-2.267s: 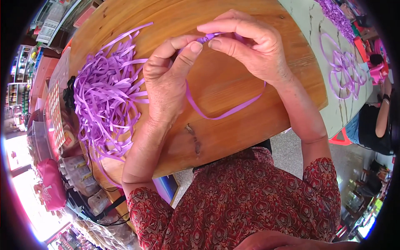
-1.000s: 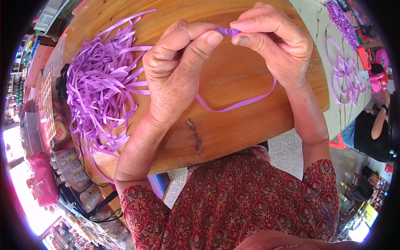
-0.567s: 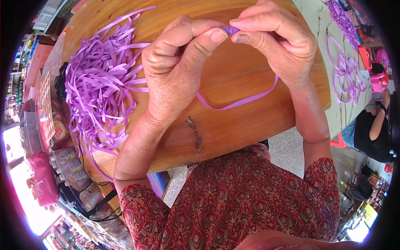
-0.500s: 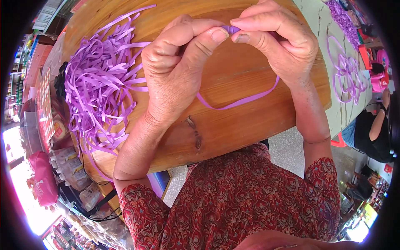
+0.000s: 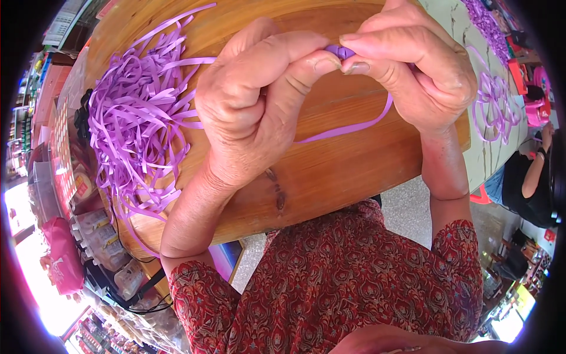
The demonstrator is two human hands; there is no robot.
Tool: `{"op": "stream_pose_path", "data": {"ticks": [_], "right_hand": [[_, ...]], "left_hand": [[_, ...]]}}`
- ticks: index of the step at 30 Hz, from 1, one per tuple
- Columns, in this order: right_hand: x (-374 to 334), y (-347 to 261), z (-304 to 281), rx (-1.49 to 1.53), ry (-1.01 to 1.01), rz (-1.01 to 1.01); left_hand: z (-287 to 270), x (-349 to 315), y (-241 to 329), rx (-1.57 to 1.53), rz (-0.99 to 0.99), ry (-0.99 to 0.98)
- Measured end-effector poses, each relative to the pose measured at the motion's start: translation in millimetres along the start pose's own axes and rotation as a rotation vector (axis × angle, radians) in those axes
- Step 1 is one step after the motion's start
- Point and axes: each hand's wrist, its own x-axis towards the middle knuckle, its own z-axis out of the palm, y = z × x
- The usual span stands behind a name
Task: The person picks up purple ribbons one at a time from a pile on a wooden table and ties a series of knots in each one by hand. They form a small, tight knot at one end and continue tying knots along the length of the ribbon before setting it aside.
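Note:
My left hand (image 5: pixel 250 97) and my right hand (image 5: pixel 415 68) meet above the wooden table, each pinching thumb against forefinger. Between the fingertips sits a small folded or knotted part of a purple ribbon (image 5: pixel 342 52); its exact shape is mostly hidden by the fingers. A length of the same ribbon hangs in a curve below, from behind my left hand up to my right hand. To the left lies a big tangled heap of purple ribbon strips (image 5: pixel 135 118), with several ends reaching behind my left hand and forearm.
The wooden table (image 5: pixel 342 171) has a rounded near edge. At its right stands a pale marbled surface (image 5: pixel 480 159) with a loose ribbon coil (image 5: pixel 497 109) and a farther purple pile (image 5: pixel 486 26). Clear plastic containers (image 5: pixel 97 230) are at left. Another person (image 5: pixel 530 183) is at far right.
Both hands have shifted slightly right and a little nearer, still pinching the ribbon. Less of the hanging ribbon loop shows beside my left hand.

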Motion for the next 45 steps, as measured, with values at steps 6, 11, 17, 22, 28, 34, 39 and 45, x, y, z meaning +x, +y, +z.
{"op": "stream_pose_path", "data": {"ticks": [6, 11, 17, 22, 28, 34, 39, 45], "right_hand": [[-3.3, -4.4, 4.6, -0.012, -0.008, 0.016], [-4.7, -8.8, 4.2, -0.048, 0.004, 0.029], [-8.9, -0.6, 14.3, 0.081, -0.006, -0.059], [-6.3, 5.8, 12.0, 0.42, 0.089, -0.037], [-4.6, 10.3, 11.6, 0.254, 0.024, -0.004], [-6.4, 14.2, 17.0, 0.274, 0.069, -0.029], [-1.7, 4.3, 6.2, 0.296, 0.022, 0.191], [17.5, 56.1, 38.1, 0.048, 0.455, -0.996]], "left_hand": [[-7.1, 3.2, 6.6, 0.1, 0.031, -0.074], [-6.7, 12.0, 36.3, 0.386, -0.104, -0.191], [-9.0, 1.6, 18.8, 0.08, -0.195, -0.068], [-3.2, 0.0, 19.1, -0.346, -0.402, 0.054], [3.0, -4.9, -6.8, -0.3, -0.127, 0.01], [4.8, -5.6, -5.1, -0.295, -0.233, 0.051], [5.1, -5.5, -6.2, -0.325, -0.265, 0.101], [7.0, -2.5, -10.8, -0.275, -0.167, 0.086]]}}
